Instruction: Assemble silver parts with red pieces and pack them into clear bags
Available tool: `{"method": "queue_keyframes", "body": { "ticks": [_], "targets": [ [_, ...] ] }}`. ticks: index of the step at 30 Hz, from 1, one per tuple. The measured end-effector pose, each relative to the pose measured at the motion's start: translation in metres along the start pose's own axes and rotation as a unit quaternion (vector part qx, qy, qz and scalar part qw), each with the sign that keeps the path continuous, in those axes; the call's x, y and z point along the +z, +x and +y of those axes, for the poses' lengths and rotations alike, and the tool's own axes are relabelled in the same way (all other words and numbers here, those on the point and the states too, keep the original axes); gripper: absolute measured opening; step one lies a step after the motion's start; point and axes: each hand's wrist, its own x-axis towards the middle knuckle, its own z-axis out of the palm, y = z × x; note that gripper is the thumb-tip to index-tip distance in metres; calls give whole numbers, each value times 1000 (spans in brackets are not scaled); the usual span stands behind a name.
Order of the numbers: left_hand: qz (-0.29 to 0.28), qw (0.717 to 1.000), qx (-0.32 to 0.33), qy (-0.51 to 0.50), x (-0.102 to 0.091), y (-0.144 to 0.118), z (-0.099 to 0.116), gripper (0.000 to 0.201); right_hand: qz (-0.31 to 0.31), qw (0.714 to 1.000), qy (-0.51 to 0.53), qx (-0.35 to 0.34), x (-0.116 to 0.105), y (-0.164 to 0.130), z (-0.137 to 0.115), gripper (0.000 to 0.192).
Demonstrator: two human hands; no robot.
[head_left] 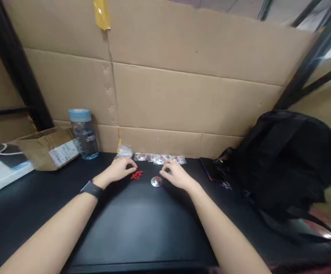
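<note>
1. Left hand — wrist in a dark watch, poised above the black tabletop. Thumb and index finger curl toward each other, the tips close; whether they meet, or pinch anything, cannot be told at this size. No object shows clearly in the grasp.
2. Red cord, in a loose tangle on the tabletop, just beside the left fingertips; contact uncertain. Judged very light, soft and limp, likely to snag on itself rather than break. Best hold: a fine fingertip pinch on one outer strand, not the whole bundle.
3. Metal disc — lies on the tabletop between the two hands, nearer the right, with a small red piece at its upper part. Judged thin, light and stiff; the shiny face probably slippery and prone to finger marks. Best hold: by the rim, thumb and finger on opposite edges, or by the red piece if it proves firmly fixed.
4. Right hand, just beside the disc on its right. Thumb and index finger are bent, a small gap visible between the tips; nothing seen held. The fingertips appear clear of the disc.
</note>
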Motion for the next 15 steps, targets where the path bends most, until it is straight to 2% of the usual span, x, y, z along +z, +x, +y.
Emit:
{"method": "queue_keyframes", "body": {
  "ticks": [1,4,6,9,15],
  "targets": [
    [-6,1000,3,-6,0,0,4,27,-2,1000,-16,6,-6,-3,4,12],
    [-20,1000,16,-10,0,-1,13,26,-23,998,-47,35,-19,-10,17,34],
    [-29,999,28,2,0,-1,16,23,-55,995,-57,64,-23,-12,25,41],
    [-31,999,37,19,1,-1,19,17,-91,989,-37,107,-22,-13,33,37],
    [-21,999,35,27,8,-2,20,14,-76,991,-29,104,-19,-12,33,27]
  ]
}}
